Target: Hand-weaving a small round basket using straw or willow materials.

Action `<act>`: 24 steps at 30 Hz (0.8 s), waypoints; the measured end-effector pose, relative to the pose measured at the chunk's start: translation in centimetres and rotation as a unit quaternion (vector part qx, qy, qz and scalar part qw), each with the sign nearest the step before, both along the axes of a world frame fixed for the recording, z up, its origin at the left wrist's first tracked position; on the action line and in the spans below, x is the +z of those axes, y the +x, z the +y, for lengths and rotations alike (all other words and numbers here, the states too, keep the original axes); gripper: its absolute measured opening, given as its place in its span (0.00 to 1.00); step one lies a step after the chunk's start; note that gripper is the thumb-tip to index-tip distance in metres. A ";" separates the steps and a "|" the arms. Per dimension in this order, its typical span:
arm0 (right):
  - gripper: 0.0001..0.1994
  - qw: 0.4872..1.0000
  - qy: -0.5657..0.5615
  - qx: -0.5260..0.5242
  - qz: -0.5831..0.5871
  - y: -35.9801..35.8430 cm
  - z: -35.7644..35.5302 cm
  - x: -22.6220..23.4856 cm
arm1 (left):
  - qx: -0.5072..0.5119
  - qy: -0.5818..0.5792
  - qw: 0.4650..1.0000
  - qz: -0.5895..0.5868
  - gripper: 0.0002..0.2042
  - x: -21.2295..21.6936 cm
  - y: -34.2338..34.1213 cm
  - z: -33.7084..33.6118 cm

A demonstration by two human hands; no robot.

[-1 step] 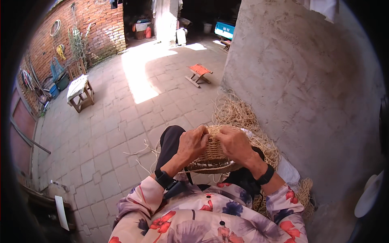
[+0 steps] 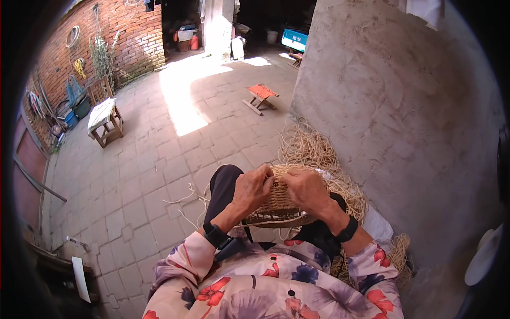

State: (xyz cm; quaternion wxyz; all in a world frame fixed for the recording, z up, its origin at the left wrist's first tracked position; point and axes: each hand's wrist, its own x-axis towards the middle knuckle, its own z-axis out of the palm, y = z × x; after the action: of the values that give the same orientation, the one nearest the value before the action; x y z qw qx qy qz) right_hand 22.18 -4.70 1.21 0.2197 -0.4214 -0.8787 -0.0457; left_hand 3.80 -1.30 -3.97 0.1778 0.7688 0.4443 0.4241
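A tan woven basket rests on my lap between my knees, its weave tight on top and more open toward me. My left hand is closed on the left part of the basket, thumb and fingers bent against the weave. Just to the right, my right hand is closed in a pinch at the weave, and whatever lies between its fingertips is hidden. A small dark gap shows between the two hands. Loose pale strands stick out to the left past my dark-trousered knee.
Heaped tan cord lies along the grey wall on my right. Ahead on the paving stands a folding stool with an orange seat. A wooden chair with a white cover stands far left. A white sheet lies by the cord.
My right hand has shifted very slightly to the left along the basket. My left hand and the basket look unmoved.
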 end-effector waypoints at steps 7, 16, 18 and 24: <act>0.07 0.990 -0.043 -0.119 0.057 -2.1 -0.3 -1.3 | -0.057 0.034 0.997 -0.048 0.05 -1.9 -0.4 -0.6; 0.22 0.761 -0.471 -0.147 0.420 -2.8 -0.4 0.7 | -0.062 0.070 0.995 -0.030 0.05 -2.4 -0.6 -0.9; 0.22 0.738 -0.480 -0.127 0.457 -1.8 -0.1 0.0 | -0.065 0.066 0.995 -0.025 0.05 -2.5 -0.6 -0.9; 0.21 0.665 -0.457 -0.115 0.579 -0.8 -1.2 -1.6 | -0.120 0.050 0.990 -0.051 0.05 -2.3 -0.5 -0.9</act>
State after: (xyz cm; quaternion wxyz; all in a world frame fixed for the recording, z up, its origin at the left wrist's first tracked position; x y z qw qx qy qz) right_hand 21.35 -5.86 -0.35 0.4572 -0.5082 -0.4292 0.5903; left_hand 3.33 -2.22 -6.29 0.2113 0.8023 0.3172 0.4595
